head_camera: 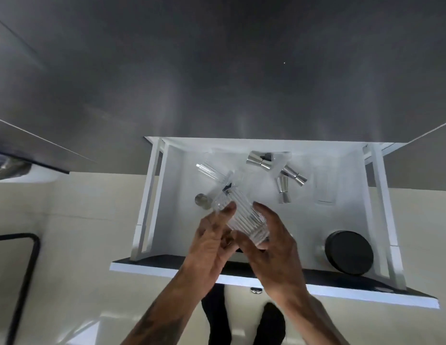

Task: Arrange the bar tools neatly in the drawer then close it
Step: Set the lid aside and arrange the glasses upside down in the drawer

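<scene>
A white drawer [346, 220] stands pulled open below a grey counter. Both hands hold a clear ribbed glass [244, 217] above the drawer's front left part: my left hand [212, 242] grips it from the left, my right hand [269, 247] from the right and below. Behind it lies a second ribbed glass [212, 171] on its side, and a small round metal piece [202, 200] sits to its left. Three steel jiggers [260, 160] [294, 175] [283, 189] lie scattered at the back middle. A black round lid [349, 252] rests at the front right.
The grey counter top [217, 83] overhangs the drawer's back. The drawer's front panel [366, 293] juts toward me, with a small metal knob [256, 291] under it. A black bent-tube frame [27, 257] stands on the cream floor at left. My dark socks [269, 324] are below.
</scene>
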{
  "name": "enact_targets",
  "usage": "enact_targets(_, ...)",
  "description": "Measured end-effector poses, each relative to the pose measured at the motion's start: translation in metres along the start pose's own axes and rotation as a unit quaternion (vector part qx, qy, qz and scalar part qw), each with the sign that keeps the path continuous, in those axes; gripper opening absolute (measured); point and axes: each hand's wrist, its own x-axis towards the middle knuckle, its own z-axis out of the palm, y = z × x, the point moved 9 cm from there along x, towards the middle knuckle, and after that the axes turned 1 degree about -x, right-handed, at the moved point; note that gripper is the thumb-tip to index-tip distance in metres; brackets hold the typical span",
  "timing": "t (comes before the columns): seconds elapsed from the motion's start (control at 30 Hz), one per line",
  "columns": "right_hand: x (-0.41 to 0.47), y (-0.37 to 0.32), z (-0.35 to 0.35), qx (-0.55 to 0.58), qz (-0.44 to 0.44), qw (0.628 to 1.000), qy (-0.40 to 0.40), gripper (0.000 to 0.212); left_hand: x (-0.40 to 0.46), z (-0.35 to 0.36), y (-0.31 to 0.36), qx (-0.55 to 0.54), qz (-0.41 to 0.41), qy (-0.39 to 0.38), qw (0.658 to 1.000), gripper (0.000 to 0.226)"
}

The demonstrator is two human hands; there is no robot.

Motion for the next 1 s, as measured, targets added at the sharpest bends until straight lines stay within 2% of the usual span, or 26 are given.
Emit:
enact_targets(0.03,0.003,-0.002,0.017,-0.012,0.002,1.0,-0.022,0.058,-0.002,-0.014,-0.001,0.009,-0.013,0.018,1.0,0.052)
enact_targets(0.13,0.004,-0.007,0.074,-0.03,-0.004,0.988,-0.154,0.062,-0.003,-0.066,0.017,0.066,-0.011,0.089,0.994,0.049)
enact_targets(0.17,0.005,-0.008,0.082,-0.041,-0.021,0.983,-0.175,0.058,-0.001,-0.084,0.029,0.09,0.002,0.114,0.989,0.047)
enact_targets(0.23,0.015,-0.002,0.079,-0.109,-0.058,0.981,-0.151,0.049,0.008,-0.118,0.053,0.19,0.022,0.168,0.967,0.047)
enact_targets(0.3,0.03,0.013,0.066,-0.253,-0.069,0.958,-0.118,0.054,0.018,-0.141,0.074,0.37,0.017,0.205,0.906,0.066)
enact_targets(0.33,0.037,0.023,0.062,-0.317,-0.06,0.938,-0.122,0.062,0.023,-0.144,0.081,0.466,0.015,0.191,0.864,0.073)
enact_targets(0.4,0.046,0.045,0.059,-0.405,-0.047,0.899,-0.162,0.082,0.032,-0.136,0.08,0.606,0.015,0.121,0.786,0.069)
enact_targets(0.47,0.051,0.062,0.059,-0.471,-0.05,0.859,-0.196,0.1,0.038,-0.132,0.067,0.678,0.006,0.079,0.731,0.071)
enact_targets(0.53,0.054,0.073,0.053,-0.508,-0.054,0.835,-0.202,0.112,0.043,-0.135,0.057,0.729,-0.005,0.088,0.679,0.08)
enact_targets(0.67,0.049,0.087,0.037,-0.513,-0.05,0.832,-0.203,0.123,0.056,-0.132,0.043,0.788,-0.015,0.098,0.608,0.079)
enact_targets(0.77,0.046,0.093,0.031,-0.461,-0.036,0.861,-0.209,0.118,0.064,-0.129,0.032,0.805,-0.022,0.103,0.584,0.079)
enact_targets(1.0,0.041,0.102,0.019,-0.424,-0.019,0.883,-0.203,0.109,0.065,-0.133,0.032,0.782,0.008,0.094,0.616,0.086)
